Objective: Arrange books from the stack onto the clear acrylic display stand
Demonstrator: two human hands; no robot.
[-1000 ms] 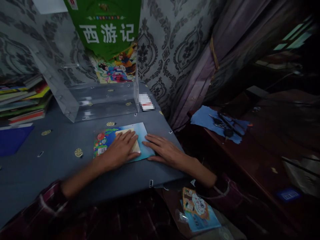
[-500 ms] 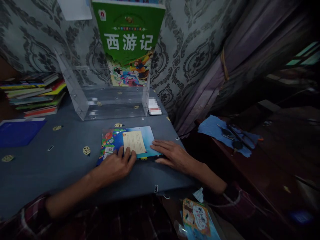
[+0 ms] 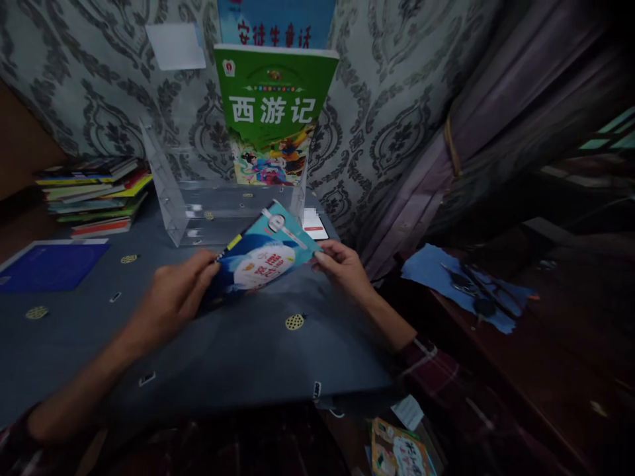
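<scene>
Head view: left hand (image 3: pixel 174 289) and right hand (image 3: pixel 343 268) grip a book (image 3: pixel 262 259).

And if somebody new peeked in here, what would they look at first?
Probably the bright green book with big white writing, standing up at the back in front of the patterned wall. Next, maybe the blue book held between the left hand and right hand, then the colourful book stack at the table's far left.

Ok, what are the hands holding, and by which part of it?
A blue book: the left hand grips its left end, the right hand its right corner.
</scene>
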